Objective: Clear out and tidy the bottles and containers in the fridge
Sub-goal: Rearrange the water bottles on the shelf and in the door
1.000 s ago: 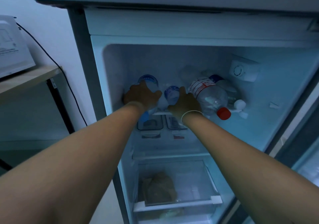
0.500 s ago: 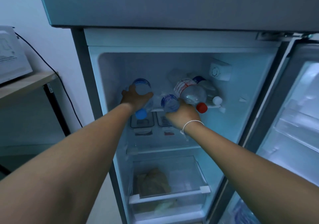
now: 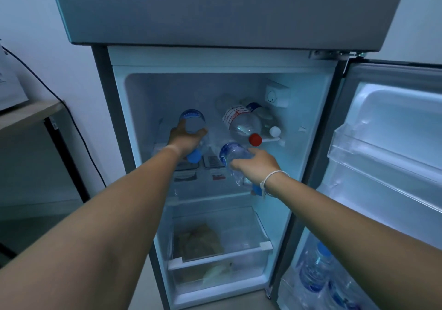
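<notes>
The fridge point(image 3: 311, 142) stands open in front of me. My left hand point(image 3: 185, 141) grips a clear blue-capped water bottle point(image 3: 193, 120) lying on the upper shelf, its cap toward me. My right hand point(image 3: 257, 166) holds a second clear blue-labelled bottle point(image 3: 230, 154) in front of the shelf edge, its blue cap pointing down by my wrist. A bigger red-capped bottle point(image 3: 242, 124) lies on the shelf to the right. Beside it lies a white-capped bottle point(image 3: 271, 128), partly hidden.
The fridge door point(image 3: 392, 156) hangs open on the right, with several water bottles point(image 3: 315, 269) in its lower rack. A clear crisper drawer point(image 3: 239, 233) below holds a wrapped item. Two flat containers point(image 3: 211, 161) sit under the shelf. A wooden shelf point(image 3: 28, 116) and cable stand left.
My right hand has pulled its bottle off the shelf, toward me and downward. The left hand stays on its bottle. My head has drawn back, showing more of the door.
</notes>
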